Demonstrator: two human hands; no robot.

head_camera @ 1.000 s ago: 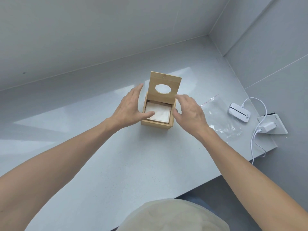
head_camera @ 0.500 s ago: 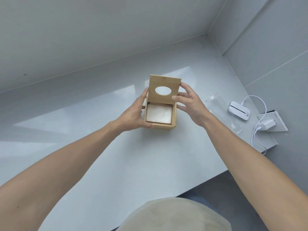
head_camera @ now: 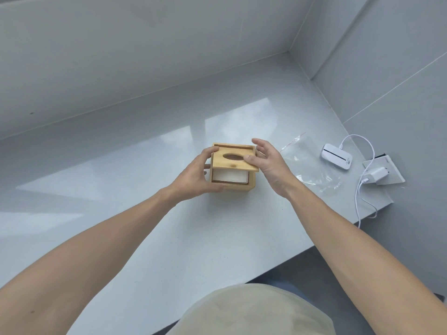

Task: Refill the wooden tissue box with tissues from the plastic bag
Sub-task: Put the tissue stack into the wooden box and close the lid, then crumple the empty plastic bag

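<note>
On the grey counter, near its middle, stands the wooden tissue box, with white tissues visible inside below the raised front edge of the lid. The left hand grips the box body, fingers wrapped on its left side and thumb at the lid's far left corner. The right hand is partly open, thumb and fingertips pinching the lid's right edge. The plastic bag lies flat to the right, apparently empty (its contents cannot be fully confirmed through the clear film). A white device and a charger with cable sit well apart, further right.

Judgement: filling appears complete; closing the lid is the step in hand. To do it well, keep the left hand steadying the body, lower the lid evenly, and check that no tissue corner catches at the front rim. A top sheet may need feeding through the oval hole.

Compared with half a second ago, the lid has come down from near upright to nearly flat, and the right hand has shifted from its upper edge to its side.
</note>
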